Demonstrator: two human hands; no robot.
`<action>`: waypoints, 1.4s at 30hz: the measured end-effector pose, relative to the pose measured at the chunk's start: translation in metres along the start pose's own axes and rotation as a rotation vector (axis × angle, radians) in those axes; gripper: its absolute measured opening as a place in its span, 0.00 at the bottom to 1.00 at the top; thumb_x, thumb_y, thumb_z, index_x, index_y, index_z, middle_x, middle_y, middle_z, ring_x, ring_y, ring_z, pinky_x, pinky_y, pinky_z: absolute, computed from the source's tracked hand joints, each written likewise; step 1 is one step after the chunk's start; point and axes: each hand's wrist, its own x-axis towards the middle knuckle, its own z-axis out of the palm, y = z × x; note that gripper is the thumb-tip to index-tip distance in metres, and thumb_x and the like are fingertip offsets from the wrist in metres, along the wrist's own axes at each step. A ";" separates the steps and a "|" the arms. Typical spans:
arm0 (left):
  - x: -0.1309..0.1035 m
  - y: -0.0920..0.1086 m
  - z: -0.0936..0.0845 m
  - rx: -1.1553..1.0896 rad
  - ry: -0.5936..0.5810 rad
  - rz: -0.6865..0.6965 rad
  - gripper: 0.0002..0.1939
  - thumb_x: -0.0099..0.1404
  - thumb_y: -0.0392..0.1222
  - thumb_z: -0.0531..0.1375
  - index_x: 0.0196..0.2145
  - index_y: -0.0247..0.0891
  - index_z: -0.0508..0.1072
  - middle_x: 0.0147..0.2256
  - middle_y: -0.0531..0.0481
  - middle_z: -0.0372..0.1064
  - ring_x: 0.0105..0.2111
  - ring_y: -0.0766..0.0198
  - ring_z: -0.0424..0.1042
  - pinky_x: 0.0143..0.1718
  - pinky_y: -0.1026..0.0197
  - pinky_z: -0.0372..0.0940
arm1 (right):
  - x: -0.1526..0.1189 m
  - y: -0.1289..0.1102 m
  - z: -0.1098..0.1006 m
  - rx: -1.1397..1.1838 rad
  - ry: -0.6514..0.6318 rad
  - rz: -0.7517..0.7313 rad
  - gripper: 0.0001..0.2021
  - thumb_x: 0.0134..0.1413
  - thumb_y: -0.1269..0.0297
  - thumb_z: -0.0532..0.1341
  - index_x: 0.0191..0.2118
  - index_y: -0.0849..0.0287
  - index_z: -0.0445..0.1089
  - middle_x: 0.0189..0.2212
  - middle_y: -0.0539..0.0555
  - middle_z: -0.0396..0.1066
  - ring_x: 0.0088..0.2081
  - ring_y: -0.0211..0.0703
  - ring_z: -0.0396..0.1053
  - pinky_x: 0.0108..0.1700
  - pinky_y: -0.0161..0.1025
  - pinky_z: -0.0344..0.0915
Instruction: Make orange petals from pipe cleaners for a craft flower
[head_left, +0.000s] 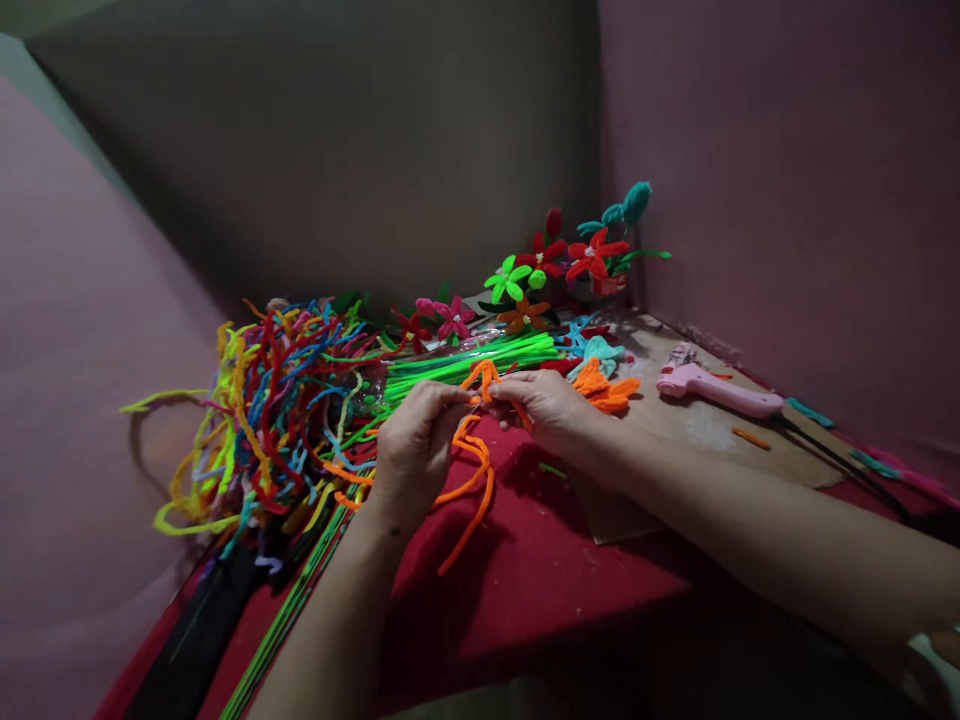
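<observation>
Between my two hands is an orange pipe cleaner [485, 378], bent into a small loop at the top. My left hand [420, 440] pinches it from the left with thumb and forefinger. From the other side my right hand [546, 408] grips it, fingers curled and fingertips close to the left ones. Loose orange pipe cleaners [480, 480] hang or lie below my hands over the red cloth. Just past my right hand rests a group of orange petal shapes [606, 388]. Bright green pipe cleaners [480, 360] lie in a bundle behind my hands.
A tangled heap of coloured pipe cleaners [277, 400] fills the left. Fuzzy flowers, including a red one [596, 254] and a green one [508, 279], stand at the back. A pink glue gun [720, 390] lies on cardboard [675, 450] at right. Walls enclose the red table [540, 610].
</observation>
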 end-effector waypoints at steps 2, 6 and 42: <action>-0.001 -0.002 0.002 0.071 0.001 0.024 0.03 0.61 0.33 0.55 0.31 0.36 0.68 0.29 0.51 0.66 0.31 0.69 0.66 0.34 0.67 0.62 | 0.001 0.003 -0.001 -0.052 -0.008 -0.038 0.05 0.38 0.74 0.59 0.17 0.66 0.67 0.13 0.50 0.64 0.15 0.31 0.59 0.18 0.32 0.54; -0.003 -0.003 0.008 0.219 -0.022 0.044 0.05 0.63 0.36 0.53 0.33 0.37 0.69 0.31 0.50 0.66 0.31 0.68 0.67 0.34 0.67 0.62 | 0.004 0.009 -0.004 -0.140 -0.032 -0.127 0.04 0.36 0.72 0.59 0.17 0.65 0.67 0.12 0.48 0.63 0.14 0.31 0.57 0.17 0.32 0.53; -0.015 0.023 0.028 0.910 -0.244 -0.094 0.09 0.63 0.39 0.48 0.33 0.34 0.67 0.28 0.44 0.66 0.20 0.61 0.67 0.17 0.63 0.46 | -0.009 0.026 0.004 -0.315 -0.081 -0.349 0.05 0.37 0.75 0.55 0.18 0.60 0.59 0.15 0.43 0.58 0.18 0.30 0.56 0.21 0.30 0.56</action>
